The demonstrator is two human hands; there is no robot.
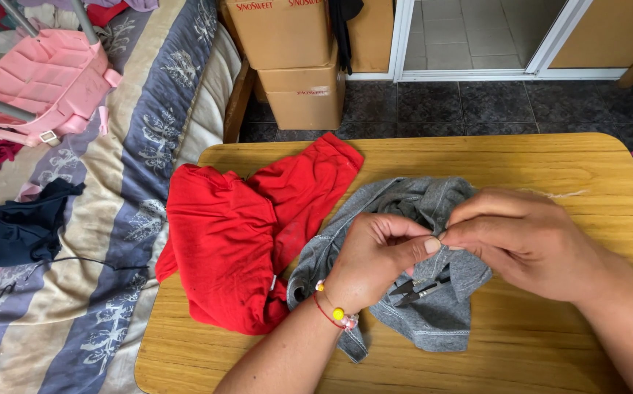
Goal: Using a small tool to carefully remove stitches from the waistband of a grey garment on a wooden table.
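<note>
Both hands, left hand (375, 255) and right hand (524, 244), are pinching the grey garment (433, 306) seam, fingers closed; keeping it taut above the snips (420, 290) looks wise.

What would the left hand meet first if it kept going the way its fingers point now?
The left hand points right, pinching the grey garment. Straight on it would meet the right hand, whose fingertips already sit against it at the same fold. Depth is hard to judge, but no gap shows between them.
</note>
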